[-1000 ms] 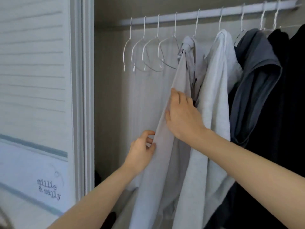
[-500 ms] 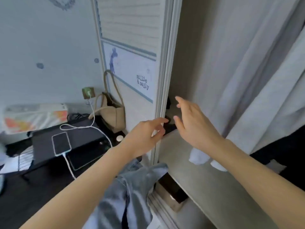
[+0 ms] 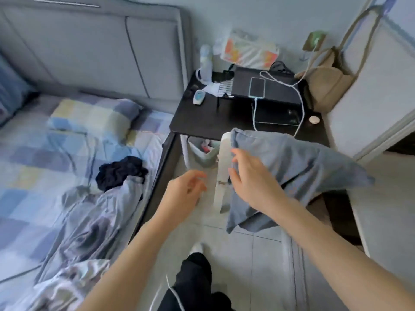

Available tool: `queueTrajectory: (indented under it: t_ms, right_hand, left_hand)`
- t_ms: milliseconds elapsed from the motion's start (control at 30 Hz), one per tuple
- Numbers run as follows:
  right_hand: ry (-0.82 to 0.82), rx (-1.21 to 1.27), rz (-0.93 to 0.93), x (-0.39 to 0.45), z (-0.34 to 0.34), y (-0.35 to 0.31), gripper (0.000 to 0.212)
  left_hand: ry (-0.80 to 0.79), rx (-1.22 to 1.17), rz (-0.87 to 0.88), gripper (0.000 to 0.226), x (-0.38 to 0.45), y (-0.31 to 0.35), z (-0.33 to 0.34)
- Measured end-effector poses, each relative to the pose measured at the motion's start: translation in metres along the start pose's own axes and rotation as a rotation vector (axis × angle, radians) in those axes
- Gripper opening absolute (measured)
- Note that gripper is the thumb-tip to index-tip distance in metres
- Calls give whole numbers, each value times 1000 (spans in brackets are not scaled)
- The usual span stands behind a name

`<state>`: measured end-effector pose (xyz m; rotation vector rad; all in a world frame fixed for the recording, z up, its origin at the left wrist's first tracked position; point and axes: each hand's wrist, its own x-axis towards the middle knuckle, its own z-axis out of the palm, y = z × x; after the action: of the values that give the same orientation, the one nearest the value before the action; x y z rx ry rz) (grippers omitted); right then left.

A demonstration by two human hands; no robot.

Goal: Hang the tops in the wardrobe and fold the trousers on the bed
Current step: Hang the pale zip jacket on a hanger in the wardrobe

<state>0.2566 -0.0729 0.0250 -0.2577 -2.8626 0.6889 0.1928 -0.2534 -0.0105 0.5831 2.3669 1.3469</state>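
Both hands hover with relaxed, spread fingers holding nothing: the left hand (image 3: pixel 187 189) beside the white chair back (image 3: pixel 223 173), the right hand (image 3: pixel 249 178) against the blue-grey garment (image 3: pixel 298 167) draped there. Dark trousers (image 3: pixel 120 172) lie crumpled on the bed (image 3: pixel 33 158).

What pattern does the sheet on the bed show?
Checks of blue, pale yellow and white on the bed sheet, seen in the head view.

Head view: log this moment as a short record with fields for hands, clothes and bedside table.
left hand: open, over the floor, holds nothing
right hand: open, reaching at the blue garment draped on the chair back
bed: dark garment and grey garment lie unfolded
bedside table: phone on charging cable
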Motion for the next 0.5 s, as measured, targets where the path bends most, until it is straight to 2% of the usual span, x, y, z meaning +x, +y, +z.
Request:
queueTrajectory:
  t_ms: [233,367,500]
  right_hand:
    - [-315,58,-233,42,119,-111,44]
    - [-540,50,-240,71,208,-173,43]
    - [-744,23,-184,113,307,-225,42]
  left_hand:
    - [227,-49,-366,18,-76,-127,-89]
    - [331,-141,-634,23,-103,-216,-138]
    - [305,-164,-847,21,-104,-314,-190]
